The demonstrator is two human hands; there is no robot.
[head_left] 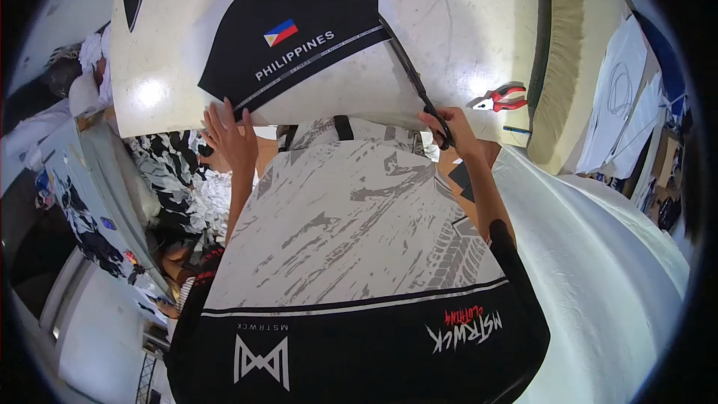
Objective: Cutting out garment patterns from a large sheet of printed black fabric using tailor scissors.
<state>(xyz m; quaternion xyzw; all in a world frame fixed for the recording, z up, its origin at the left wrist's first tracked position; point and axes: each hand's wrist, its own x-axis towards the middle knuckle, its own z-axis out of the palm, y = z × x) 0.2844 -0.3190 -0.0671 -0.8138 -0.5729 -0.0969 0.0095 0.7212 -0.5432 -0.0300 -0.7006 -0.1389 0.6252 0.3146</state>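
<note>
A black fabric piece (pixel 295 11) with a small flag, white lettering and a narrow printed strip lies on the pale table (pixel 449 22). My left hand (pixel 228 135), fingers spread, rests its fingertips at the piece's lower left corner by the table's front edge. My right hand (pixel 452 131) is closed on the handles of long black scissors (pixel 415 78), whose blades reach up to the piece's right end. A white and grey patterned garment with a black band (pixel 351 224) fills the view below my hands.
Red-handled pliers (pixel 508 99) and small tools lie at the table's right, beside a beige padded roll (pixel 561 52). White sheeting (pixel 598 269) drapes at lower right. Fabric scraps (pixel 164 172) are heaped at left, near what looks like another person's bare skin (pixel 176 262).
</note>
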